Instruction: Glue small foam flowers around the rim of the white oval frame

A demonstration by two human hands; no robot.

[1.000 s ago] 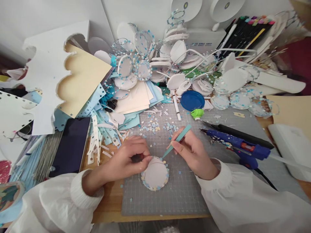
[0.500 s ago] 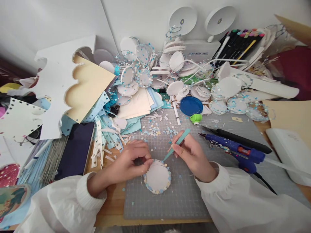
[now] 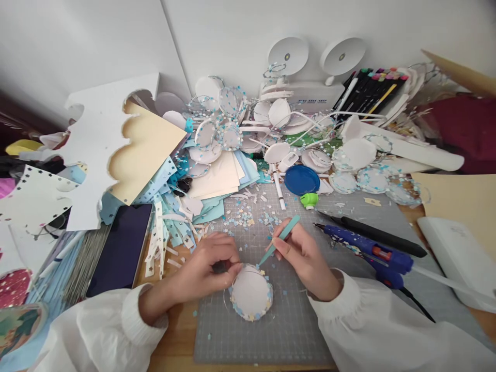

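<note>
A round white disc [image 3: 251, 293], rimmed with small blue, cream and white paper stars, lies on the grey cutting mat [image 3: 298, 330]. My left hand [image 3: 217, 262] pinches its upper left edge between thumb and forefinger; a thin wire loops out beside it. My right hand [image 3: 296, 253] is closed around teal tweezers [image 3: 279, 239], held slanting like a pen. Their tip points down at the disc's upper right rim, by a blue star. Whether the tip grips that star is too small to tell. Loose paper stars [image 3: 248, 214] are scattered on the mat beyond both hands.
A blue glue gun [image 3: 364, 245] and a black pen-shaped tool [image 3: 383, 236] lie right of my right hand. A phone [image 3: 121, 248] rests at left near paper strips [image 3: 158, 243]. A blue lid [image 3: 302, 180] and piled white discs [image 3: 279, 152] stand at the back.
The whole view has shifted, so everything sits slightly lower in the picture. Both hands keep their hold, and the tweezers' tip stays at the disc's upper right rim.
</note>
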